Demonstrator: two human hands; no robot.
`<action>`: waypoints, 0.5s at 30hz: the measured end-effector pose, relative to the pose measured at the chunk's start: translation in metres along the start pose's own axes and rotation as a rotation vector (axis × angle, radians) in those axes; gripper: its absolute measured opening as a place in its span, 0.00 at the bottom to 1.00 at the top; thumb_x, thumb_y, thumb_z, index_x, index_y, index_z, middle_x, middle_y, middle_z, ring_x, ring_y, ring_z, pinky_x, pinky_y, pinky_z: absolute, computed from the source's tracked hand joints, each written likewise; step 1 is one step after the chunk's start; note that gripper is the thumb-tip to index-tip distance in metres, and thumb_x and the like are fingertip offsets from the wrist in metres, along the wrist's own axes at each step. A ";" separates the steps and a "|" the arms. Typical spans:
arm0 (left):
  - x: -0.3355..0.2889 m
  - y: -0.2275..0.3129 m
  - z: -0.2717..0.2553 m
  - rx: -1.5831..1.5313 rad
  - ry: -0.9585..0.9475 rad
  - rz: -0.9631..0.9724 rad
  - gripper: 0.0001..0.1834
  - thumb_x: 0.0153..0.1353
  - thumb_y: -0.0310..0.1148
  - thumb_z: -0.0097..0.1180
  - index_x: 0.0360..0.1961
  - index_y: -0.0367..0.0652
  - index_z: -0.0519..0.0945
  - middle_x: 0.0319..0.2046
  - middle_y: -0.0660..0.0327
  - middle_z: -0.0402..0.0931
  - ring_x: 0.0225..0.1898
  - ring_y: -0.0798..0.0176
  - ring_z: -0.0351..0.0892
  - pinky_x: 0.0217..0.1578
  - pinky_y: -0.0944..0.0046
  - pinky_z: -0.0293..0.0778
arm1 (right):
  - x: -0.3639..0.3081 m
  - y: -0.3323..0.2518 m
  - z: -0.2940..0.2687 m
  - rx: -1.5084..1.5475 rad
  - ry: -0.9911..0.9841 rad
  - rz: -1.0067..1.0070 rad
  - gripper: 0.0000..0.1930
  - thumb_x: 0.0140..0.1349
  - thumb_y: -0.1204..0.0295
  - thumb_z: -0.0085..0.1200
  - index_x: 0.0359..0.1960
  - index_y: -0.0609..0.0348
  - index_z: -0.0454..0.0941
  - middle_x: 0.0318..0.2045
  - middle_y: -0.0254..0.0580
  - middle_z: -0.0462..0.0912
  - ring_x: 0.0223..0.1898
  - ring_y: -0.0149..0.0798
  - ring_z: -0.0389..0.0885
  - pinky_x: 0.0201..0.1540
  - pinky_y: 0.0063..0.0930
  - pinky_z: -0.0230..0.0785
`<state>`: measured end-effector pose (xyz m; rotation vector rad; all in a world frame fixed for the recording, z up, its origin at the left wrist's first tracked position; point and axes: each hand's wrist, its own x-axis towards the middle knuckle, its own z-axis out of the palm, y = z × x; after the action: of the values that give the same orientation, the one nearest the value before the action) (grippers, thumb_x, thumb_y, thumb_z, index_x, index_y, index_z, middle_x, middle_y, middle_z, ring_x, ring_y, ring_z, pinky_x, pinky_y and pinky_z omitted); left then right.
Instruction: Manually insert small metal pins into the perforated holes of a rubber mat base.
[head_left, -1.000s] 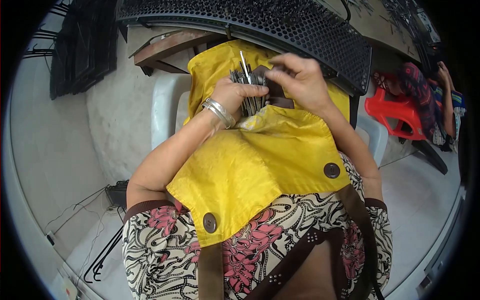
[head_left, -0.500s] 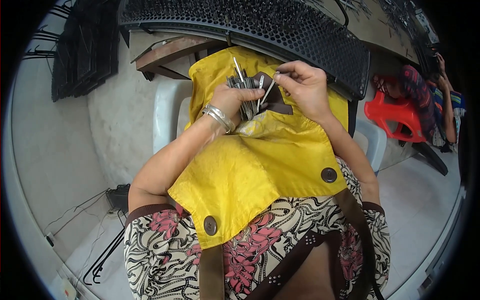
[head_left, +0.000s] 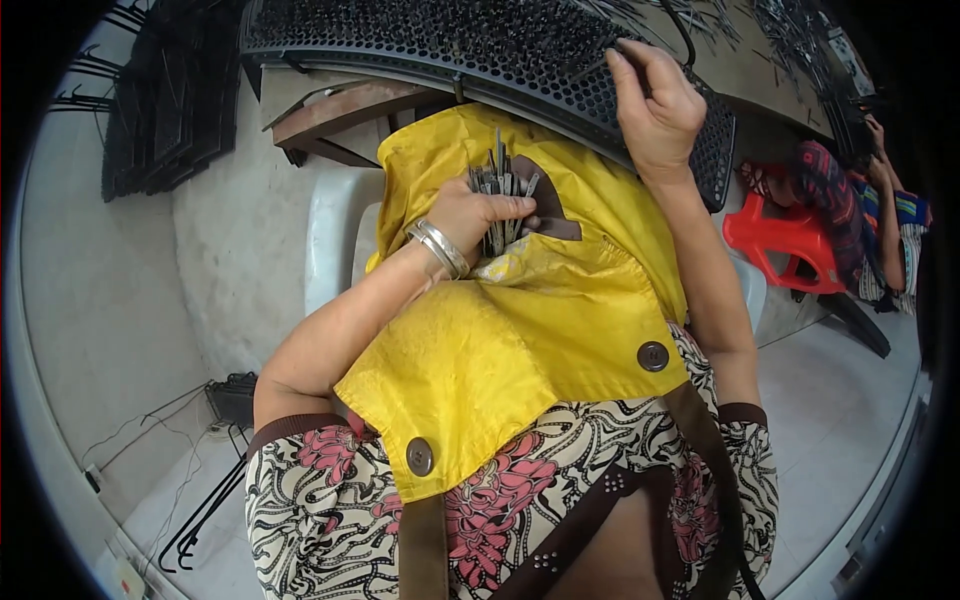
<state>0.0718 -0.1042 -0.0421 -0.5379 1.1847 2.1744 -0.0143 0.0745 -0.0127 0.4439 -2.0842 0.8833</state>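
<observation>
My left hand (head_left: 462, 215) is closed around a bundle of thin metal strips (head_left: 496, 195) above my lap, thumb across the front. The strips stand roughly upright, their tops uneven. My right hand (head_left: 660, 112) is raised over the right part of a long black perforated rack (head_left: 690, 135). Its thumb and forefinger are pinched together on what looks like one thin dark metal strip (head_left: 588, 70), partly lost against the rack. Many similar dark pieces stand in the rack's holes. Under my left hand lies a yellow apron (head_left: 450, 340) with a brown patch.
A wooden support (head_left: 345, 115) is below the rack's left end. Dark racks (head_left: 165, 110) hang at the far left. On the right, another person sits near a red plastic stool (head_left: 775, 240). Loose metal strips lie on the table (head_left: 745, 70) behind the rack.
My right hand has moved from beside the bundle, where it held a light thin strip, up and right over the rack. My left hand keeps the bundle in nearly the same place.
</observation>
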 end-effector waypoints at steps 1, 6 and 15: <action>-0.001 0.001 0.000 -0.009 0.003 -0.015 0.10 0.43 0.16 0.55 0.29 0.35 0.74 0.24 0.57 0.75 0.22 0.61 0.76 0.25 0.64 0.74 | -0.001 0.002 0.004 0.016 0.023 -0.144 0.05 0.48 0.79 0.56 0.29 0.65 0.76 0.22 0.40 0.77 0.21 0.28 0.74 0.26 0.17 0.65; 0.004 -0.002 -0.007 -0.071 0.000 -0.067 0.08 0.44 0.17 0.55 0.29 0.35 0.74 0.23 0.56 0.75 0.22 0.61 0.76 0.24 0.63 0.74 | -0.010 0.010 0.014 -0.094 -0.262 -0.302 0.08 0.44 0.83 0.53 0.28 0.65 0.74 0.23 0.45 0.74 0.27 0.45 0.73 0.29 0.31 0.67; 0.001 0.000 -0.007 -0.116 -0.029 -0.030 0.08 0.48 0.21 0.55 0.32 0.34 0.73 0.24 0.57 0.74 0.25 0.62 0.76 0.27 0.64 0.75 | -0.049 -0.045 -0.007 0.348 -0.504 0.246 0.07 0.49 0.78 0.54 0.31 0.66 0.76 0.22 0.39 0.76 0.21 0.25 0.72 0.24 0.18 0.65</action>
<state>0.0720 -0.1099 -0.0464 -0.5671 1.0329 2.2275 0.0448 0.0486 -0.0290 0.6552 -2.4830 1.4061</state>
